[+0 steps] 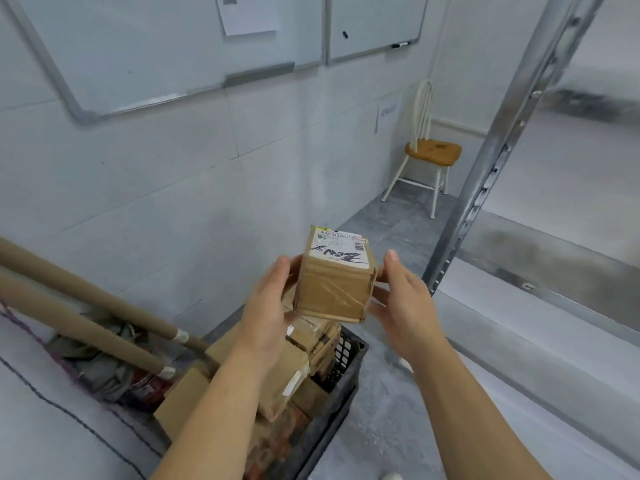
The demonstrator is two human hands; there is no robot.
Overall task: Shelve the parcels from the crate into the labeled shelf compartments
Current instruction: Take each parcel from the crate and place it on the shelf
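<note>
Parcels (280, 393) lie heaped in the black crate (346, 355), nearest the camera and under the left forearm. Just above that heap and clear of it, the held parcel (334, 285) sits squarely between the two hands. The left hand (270, 306) wraps its left side with the thumb up near the top edge. The right hand (405, 306) clasps the right side, thumb raised and fingers curled in beneath. Both grips are narrow and closed on the box, not spread. It looks close to cubic, so no long axis governs the placement. Its white label (337, 249) faces up, on the side away from the wrists, with handwriting I cannot read. Beyond the right fingers, further off, stands the metal shelf upright (485, 188). The right hand is the nearer to it, so the carry probably swings rightward and forward. No compartment labels are visible.
</note>
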